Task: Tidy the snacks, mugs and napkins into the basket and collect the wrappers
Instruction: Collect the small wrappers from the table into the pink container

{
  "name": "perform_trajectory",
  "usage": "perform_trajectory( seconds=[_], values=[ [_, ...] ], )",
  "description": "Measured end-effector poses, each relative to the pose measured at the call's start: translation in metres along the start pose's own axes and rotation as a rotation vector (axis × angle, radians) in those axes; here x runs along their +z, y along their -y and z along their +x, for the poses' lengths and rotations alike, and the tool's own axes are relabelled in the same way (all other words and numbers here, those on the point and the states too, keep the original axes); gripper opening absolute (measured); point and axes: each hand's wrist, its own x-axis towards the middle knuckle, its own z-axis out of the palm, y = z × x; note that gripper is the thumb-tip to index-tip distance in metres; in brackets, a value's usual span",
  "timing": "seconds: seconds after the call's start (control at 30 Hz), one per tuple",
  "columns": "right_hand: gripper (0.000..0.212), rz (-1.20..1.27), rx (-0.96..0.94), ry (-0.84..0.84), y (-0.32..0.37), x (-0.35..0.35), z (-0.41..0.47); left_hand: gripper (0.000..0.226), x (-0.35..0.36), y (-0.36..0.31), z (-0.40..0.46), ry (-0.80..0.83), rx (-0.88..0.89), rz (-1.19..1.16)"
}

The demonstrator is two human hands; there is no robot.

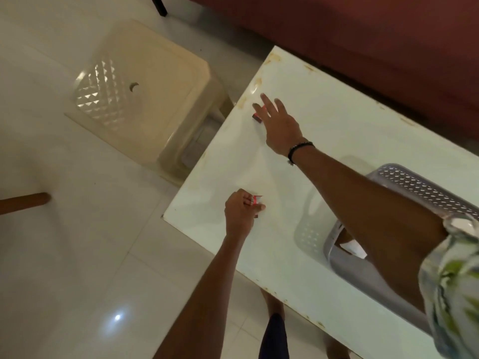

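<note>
Tabletop (324, 141): white, glossy. Basket (420, 187): grey, perforated, at the right edge, partly hidden by the right arm. Right hand (278, 125): fingers spread flat over a red wrapper (256, 116) near the far left corner. Left hand (239, 211): curled, pinching a second red wrapper (255, 200) near the left edge.

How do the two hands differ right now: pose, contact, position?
The left hand is curled, pinching a red wrapper; the right hand has its fingers spread out straight over a second red wrapper, not gripping it. The left hand is near the table edge closest to the person; the right hand reaches farther across. Only the right wrist wears a bracelet. Both hands are bare and over the white table.
</note>
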Motion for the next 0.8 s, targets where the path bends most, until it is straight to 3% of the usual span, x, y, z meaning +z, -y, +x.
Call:
perform_trajectory(
  seconds=[0.1, 0.23, 0.33, 0.47, 0.57, 0.67, 0.8],
  values=[
    [0.056, 0.015, -0.019, 0.013, 0.001, 0.01, -0.004, 0.029, 0.0, 0.002, 0.004, 0.007, -0.002, 0.005],
    [0.037, -0.133, -0.008, -0.155, 0.015, 0.033, -0.05, 0.025, -0.001, 0.0, 0.002, 0.015, -0.017, 0.01],
    [0.019, -0.094, -0.074, -0.116, 0.015, 0.062, -0.09, 0.034, -0.001, -0.005, 0.001, 0.023, -0.013, -0.007],
    [0.019, 0.024, -0.119, -0.107, 0.014, 0.082, -0.139, 0.035, -0.002, -0.008, 0.001, 0.047, 0.012, 0.041],
    [0.029, 0.242, -0.091, -0.119, 0.017, 0.075, -0.164, 0.033, -0.004, -0.013, 0.0, 0.048, -0.023, 0.085],
    [0.023, 0.643, 0.156, -0.158, 0.013, 0.051, -0.182, 0.035, 0.0, -0.023, -0.013, 0.063, -0.079, 0.041],
    [0.017, 1.053, 0.367, -0.356, -0.002, 0.009, -0.221, 0.025, 0.027, -0.045, -0.062, 0.026, -0.022, -0.081]
  ],
)
